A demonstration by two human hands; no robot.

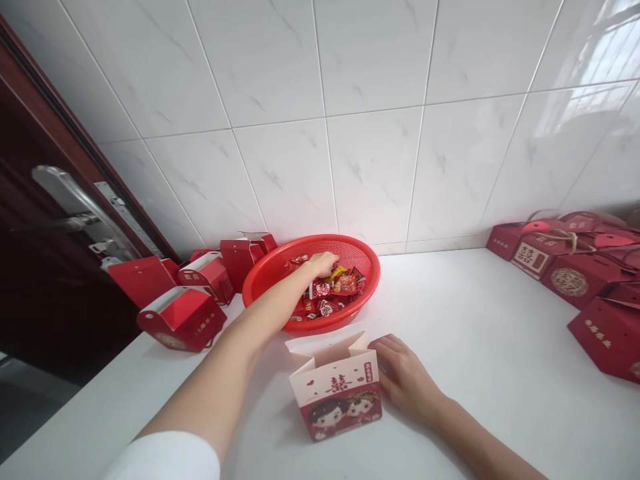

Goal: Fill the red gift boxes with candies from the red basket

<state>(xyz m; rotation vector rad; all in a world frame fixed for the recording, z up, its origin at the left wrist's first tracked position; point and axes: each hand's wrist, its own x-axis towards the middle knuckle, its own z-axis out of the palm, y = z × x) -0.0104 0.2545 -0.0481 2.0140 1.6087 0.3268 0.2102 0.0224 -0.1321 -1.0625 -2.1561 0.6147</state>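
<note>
My left hand reaches into a red plastic basket, its fingers curled down among wrapped candies. The fingertips are hidden, so what they hold cannot be made out. In front of the basket stands a paper candy box, upright with its top flaps raised and open. It is cream above and red below, with two cartoon figures and a red double-happiness character. My right hand is closed against the box's right side, with its fingertips partly behind the box.
Several red boxes stand at the left table edge, some with lids up. More red gift boxes crowd the right side. Behind the white table rises a tiled wall. A dark door with a metal handle is at left.
</note>
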